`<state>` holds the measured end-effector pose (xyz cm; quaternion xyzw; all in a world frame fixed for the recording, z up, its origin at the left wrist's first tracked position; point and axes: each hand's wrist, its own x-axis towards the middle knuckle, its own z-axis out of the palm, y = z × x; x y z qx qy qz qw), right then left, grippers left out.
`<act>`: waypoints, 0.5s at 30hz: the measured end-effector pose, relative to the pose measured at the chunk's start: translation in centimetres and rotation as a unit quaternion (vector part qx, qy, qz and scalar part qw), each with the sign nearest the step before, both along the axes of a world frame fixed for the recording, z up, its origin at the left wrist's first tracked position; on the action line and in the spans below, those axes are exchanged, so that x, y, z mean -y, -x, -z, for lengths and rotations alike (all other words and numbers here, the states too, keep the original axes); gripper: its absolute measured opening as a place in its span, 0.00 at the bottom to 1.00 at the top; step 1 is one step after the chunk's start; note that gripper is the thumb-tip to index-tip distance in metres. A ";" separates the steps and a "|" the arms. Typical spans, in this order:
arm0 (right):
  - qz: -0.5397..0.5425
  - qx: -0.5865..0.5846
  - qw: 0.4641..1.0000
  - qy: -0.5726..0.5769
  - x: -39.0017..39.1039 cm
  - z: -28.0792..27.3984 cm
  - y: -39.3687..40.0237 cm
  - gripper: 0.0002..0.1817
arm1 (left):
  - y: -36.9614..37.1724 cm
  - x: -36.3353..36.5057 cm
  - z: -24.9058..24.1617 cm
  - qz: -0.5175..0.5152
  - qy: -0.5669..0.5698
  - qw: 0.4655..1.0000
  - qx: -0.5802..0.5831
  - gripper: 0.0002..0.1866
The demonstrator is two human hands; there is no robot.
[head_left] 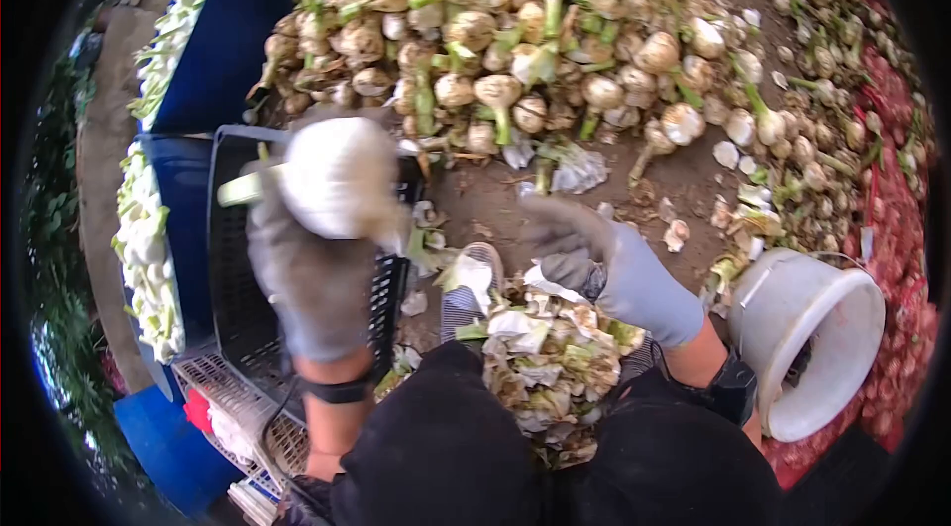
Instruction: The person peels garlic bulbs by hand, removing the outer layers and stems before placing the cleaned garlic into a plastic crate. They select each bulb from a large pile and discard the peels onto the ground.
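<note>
My left hand, in a grey work glove, grips a large, clean white garlic bulb over the black crate. The bulb is blurred by motion, and its short green stem sticks out to the left. My right hand, gloved too, is held above a heap of peeled garlic skins between my legs. Its fingers point left, apart and partly bent, with nothing visible in them. Beyond both hands lies a big pile of dirty, untrimmed garlic bulbs on the ground.
A black plastic crate stands at my left. Behind it are blue containers beside rows of peeled white garlic. At right, a white bucket lies tilted near red net sacks. A striped shoe shows below the pile.
</note>
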<state>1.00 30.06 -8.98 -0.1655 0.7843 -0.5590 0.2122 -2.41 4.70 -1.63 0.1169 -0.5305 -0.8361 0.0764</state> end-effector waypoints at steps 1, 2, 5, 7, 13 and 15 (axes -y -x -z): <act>0.015 0.102 0.983 0.151 1.8 -0.7 0.7 0.30 | 0.0 -2.3 0.8 0.031 -0.035 0.998 0.031 0.31; 0.035 0.204 0.934 0.290 2.9 -1.3 1.2 0.29 | -0.1 -4.1 1.3 0.076 -0.019 0.997 0.020 0.32; 0.013 0.367 0.894 0.256 3.4 -2.3 3.1 0.22 | -0.5 -5.5 2.3 0.130 -0.073 0.989 0.003 0.24; -0.035 0.289 0.897 0.333 2.6 -1.6 2.0 0.15 | -0.2 -3.7 2.5 0.083 0.079 0.992 -0.058 0.23; -0.043 -0.209 0.809 -0.548 -2.0 3.9 2.5 0.17 | -0.2 4.5 -3.3 -0.238 0.593 0.767 -0.062 0.21; 0.026 -0.271 0.784 -0.558 -5.1 7.4 5.7 0.15 | -0.1 2.1 -3.3 -0.171 0.506 0.833 -0.145 0.24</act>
